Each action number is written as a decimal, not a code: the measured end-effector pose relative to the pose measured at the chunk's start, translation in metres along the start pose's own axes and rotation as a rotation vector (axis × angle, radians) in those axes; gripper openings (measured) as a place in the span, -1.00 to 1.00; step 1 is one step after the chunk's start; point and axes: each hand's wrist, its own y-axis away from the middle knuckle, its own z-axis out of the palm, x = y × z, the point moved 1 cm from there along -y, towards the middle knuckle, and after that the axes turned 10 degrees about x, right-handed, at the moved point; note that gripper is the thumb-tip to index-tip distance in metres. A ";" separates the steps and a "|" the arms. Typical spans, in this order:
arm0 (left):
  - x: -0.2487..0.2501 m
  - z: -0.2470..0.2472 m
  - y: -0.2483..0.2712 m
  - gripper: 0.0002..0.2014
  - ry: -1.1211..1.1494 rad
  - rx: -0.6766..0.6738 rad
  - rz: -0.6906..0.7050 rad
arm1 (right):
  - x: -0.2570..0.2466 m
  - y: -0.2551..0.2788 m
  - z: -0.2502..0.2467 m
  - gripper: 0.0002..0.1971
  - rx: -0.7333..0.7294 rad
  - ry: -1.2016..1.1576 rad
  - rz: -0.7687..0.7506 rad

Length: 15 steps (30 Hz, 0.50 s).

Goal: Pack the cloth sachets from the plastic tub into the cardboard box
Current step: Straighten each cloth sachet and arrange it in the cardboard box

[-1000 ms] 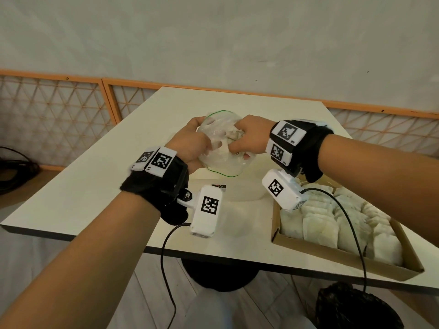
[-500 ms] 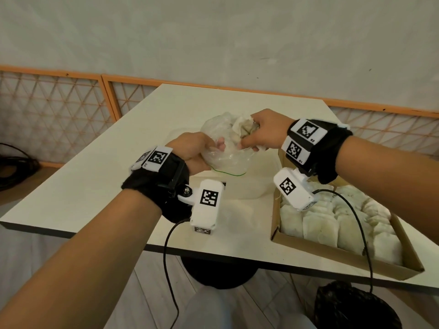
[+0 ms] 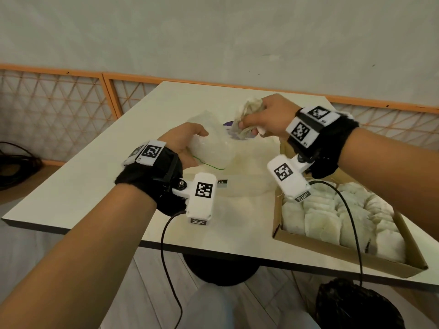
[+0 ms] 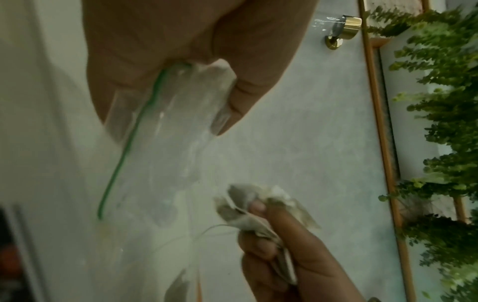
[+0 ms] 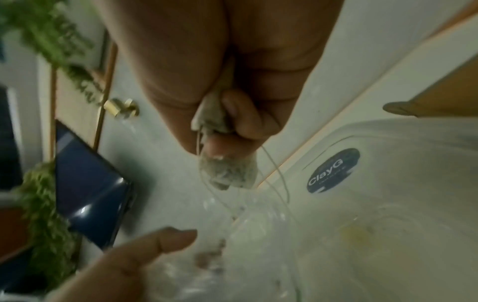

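Note:
My right hand point(image 3: 266, 119) grips a bunch of cloth sachets point(image 3: 248, 117) with loose strings, held in the air above the clear plastic tub point(image 3: 251, 184). The same bunch of sachets point(image 5: 227, 171) hangs from my fingers point(image 5: 243, 120) in the right wrist view. My left hand point(image 3: 185, 146) holds a clear plastic bag point(image 3: 211, 148) with a green seal line over the tub's left side; the bag point(image 4: 165, 143) is pinched between thumb and fingers. The cardboard box point(image 3: 342, 250) at the right holds several rows of white sachets point(image 3: 332, 217).
The tub and box stand on a cream table point(image 3: 83, 191) whose near edge is close to me. A dark phone point(image 5: 88, 183) lies on the table beyond the tub. An orange lattice rail point(image 3: 52, 110) runs behind; a black bag point(image 3: 351, 305) sits on the floor.
My right hand has pulled the sachets out of the plastic bag and moved up and to the right. The left hand keeps hold of the bag, now emptied and slack.

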 end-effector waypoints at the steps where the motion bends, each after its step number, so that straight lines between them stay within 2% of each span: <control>1: 0.000 -0.004 -0.002 -0.52 -0.013 0.001 -0.019 | 0.002 -0.001 -0.004 -0.93 0.022 -0.046 0.025; 2: 0.000 -0.007 -0.004 -0.42 -0.035 -0.004 -0.034 | 0.003 -0.001 -0.007 -0.98 0.025 -0.053 0.044; 5: 0.002 -0.013 -0.006 -0.46 -0.145 0.028 0.042 | 0.012 0.001 -0.013 -0.88 0.008 0.009 0.072; 9: -0.001 -0.012 -0.008 -0.40 -0.382 0.095 0.149 | 0.020 0.008 -0.015 -0.93 -0.035 0.073 0.079; 15: -0.006 0.006 -0.014 -0.65 -0.591 0.142 0.169 | 0.012 0.010 0.005 -0.99 -0.167 0.221 0.034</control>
